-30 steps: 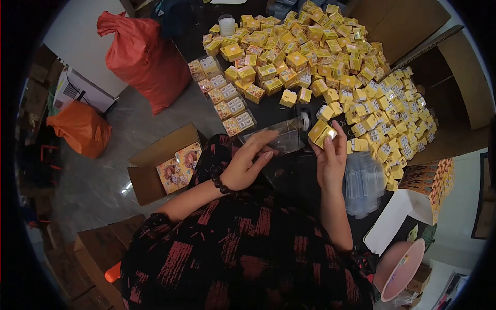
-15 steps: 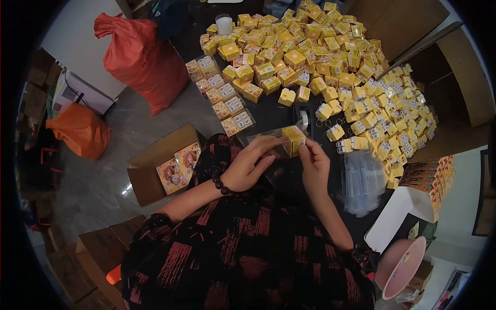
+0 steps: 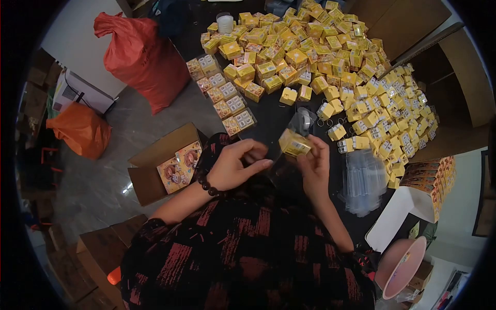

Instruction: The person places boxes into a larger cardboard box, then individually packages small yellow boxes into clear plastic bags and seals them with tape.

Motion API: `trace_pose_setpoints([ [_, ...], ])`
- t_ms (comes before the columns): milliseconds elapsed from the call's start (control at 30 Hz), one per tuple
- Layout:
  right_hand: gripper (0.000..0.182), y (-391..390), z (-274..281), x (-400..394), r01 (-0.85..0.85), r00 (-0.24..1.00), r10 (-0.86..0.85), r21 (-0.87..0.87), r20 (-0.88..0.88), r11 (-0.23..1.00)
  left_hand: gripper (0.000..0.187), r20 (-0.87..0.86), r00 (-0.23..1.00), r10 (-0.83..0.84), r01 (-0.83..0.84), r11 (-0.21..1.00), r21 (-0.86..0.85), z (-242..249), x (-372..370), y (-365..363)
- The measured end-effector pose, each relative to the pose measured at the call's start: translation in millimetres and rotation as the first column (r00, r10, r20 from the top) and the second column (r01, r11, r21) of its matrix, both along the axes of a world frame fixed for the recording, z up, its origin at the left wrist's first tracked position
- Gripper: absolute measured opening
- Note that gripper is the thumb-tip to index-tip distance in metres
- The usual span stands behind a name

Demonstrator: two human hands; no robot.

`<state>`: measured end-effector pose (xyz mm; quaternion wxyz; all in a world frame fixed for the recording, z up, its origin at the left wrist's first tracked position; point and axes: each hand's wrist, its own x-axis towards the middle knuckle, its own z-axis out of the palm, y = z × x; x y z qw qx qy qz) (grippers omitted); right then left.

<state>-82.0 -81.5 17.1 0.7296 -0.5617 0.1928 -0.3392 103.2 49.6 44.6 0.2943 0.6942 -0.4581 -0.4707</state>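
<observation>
My right hand (image 3: 316, 165) grips a small yellow box (image 3: 294, 143) between thumb and fingers, above the dark table edge in front of me. Clear plastic film (image 3: 299, 124) shows at the box's far end; how far it wraps the box I cannot make out. To the left, my left hand (image 3: 233, 166) is empty, its thumb and fingers apart and slightly blurred, a short gap from the box. Just beyond the box, a round white part (image 3: 306, 121) shows through the film. Flat clear plastic sleeves (image 3: 363, 183) lie in a stack right of my right hand.
A large heap of yellow boxes (image 3: 297, 57) covers the table's far side. Yellow block keychains (image 3: 390, 116) are piled at right. Paired boxes (image 3: 230, 107) stand in rows at left. A carton (image 3: 142, 178) sits lower left, a red sack (image 3: 139, 62) beyond, a pink basin (image 3: 400, 268) lower right.
My left hand has come off the plastic and drawn back left. The yellow box has tilted and moved slightly nearer to me in my right hand; its clear film now points away.
</observation>
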Motion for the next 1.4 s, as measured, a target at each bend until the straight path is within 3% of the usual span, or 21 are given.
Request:
trace_pose_setpoints([
  [33,0.042,3.5,2.5,0.3,-0.005,1.000,0.005,0.003,0.003,1.000,0.046,-0.216,0.972,0.097,-0.154,0.951,-0.268,3.1,-12.8,-6.6],
  [67,0.040,6.0,5.7,0.4,-0.071,0.995,0.068,-0.037,-0.071,0.997,0.046,-0.438,0.891,0.121,-0.345,0.808,-0.478,5.2,-21.4,-12.5],
  [100,0.037,6.5,7.7,0.5,-0.138,0.981,0.126,-0.074,-0.149,0.988,0.049,-0.579,0.812,0.072,-0.395,0.798,-0.455,-3.5,-23.6,-15.8],
  [200,0.033,-1.7,3.6,-1.9,-0.219,0.968,0.210,-0.057,-0.140,0.974,0.048,-0.597,0.802,0.011,-0.285,0.886,-0.367,-14.7,-13.0,-15.8],
  [433,0.025,-0.2,-3.7,-0.3,-0.175,0.972,0.126,-0.257,-0.198,0.950,0.038,-0.356,0.933,-0.050,-0.144,0.855,-0.498,-23.2,-13.1,-16.1],
  [500,0.020,4.2,1.1,3.2,-0.072,0.997,0.074,-0.043,0.039,0.996,0.039,-0.545,0.838,0.005,-0.323,0.810,-0.489,-20.2,-21.9,-16.6],
  [633,0.014,-4.4,14.8,5.1,-0.096,0.995,0.096,0.009,0.032,0.995,0.042,-0.517,0.856,0.021,-0.309,0.822,-0.478,-19.2,-22.9,-18.2],
  [700,0.016,-4.6,19.8,8.1,-0.116,0.976,0.091,-0.118,-0.200,0.986,0.047,-0.444,0.895,0.030,-0.273,0.825,-0.495,-24.1,-22.2,-19.3],
  [833,0.013,-7.3,14.0,6.3,-0.100,0.967,0.071,-0.106,-0.246,0.989,0.051,-0.309,0.950,0.045,-0.211,0.820,-0.532,-22.5,-22.3,-17.0],
  [933,0.014,-8.4,11.6,5.1,-0.080,0.983,0.080,0.008,-0.163,0.997,0.054,-0.186,0.983,0.010,-0.106,0.850,-0.516,-18.2,-19.7,-16.0],
  [1000,0.015,-10.8,13.7,3.4,-0.119,0.974,0.084,-0.159,-0.209,0.980,0.055,-0.241,0.971,0.006,-0.150,0.798,-0.583,-21.8,-20.6,-17.5],
  [1033,0.015,-11.8,17.1,1.8,-0.117,0.974,0.082,-0.159,-0.211,0.980,0.055,-0.242,0.970,0.004,-0.149,0.799,-0.583,-20.0,-20.6,-17.7],
  [1133,0.016,-14.1,24.6,-2.2,-0.181,0.967,0.112,-0.302,-0.231,0.936,0.049,-0.168,0.986,0.000,-0.099,0.810,-0.578,-9.6,-19.1,-17.9],
  [1200,0.015,-16.6,24.9,-5.6,-0.217,0.951,0.064,-0.504,-0.303,0.836,0.041,-0.086,0.995,-0.053,-0.009,0.805,-0.593,-6.6,-18.0,-20.0],
  [1233,0.015,-17.1,24.2,-7.9,-0.214,0.950,0.059,-0.505,-0.306,0.836,0.041,-0.090,0.994,-0.058,-0.007,0.804,-0.595,-5.0,-19.7,-21.3],
  [1300,0.019,-16.9,22.2,-11.4,-0.244,0.900,0.086,-0.330,-0.427,0.912,0.035,-0.098,0.994,-0.048,-0.016,0.823,-0.567,-2.1,-22.0,-23.1],
  [1400,0.020,-19.4,29.9,-11.7,-0.299,0.879,0.082,-0.410,-0.469,0.862,0.036,-0.051,0.995,-0.090,0.043,0.808,-0.587,-0.9,-18.9,-25.0],
])
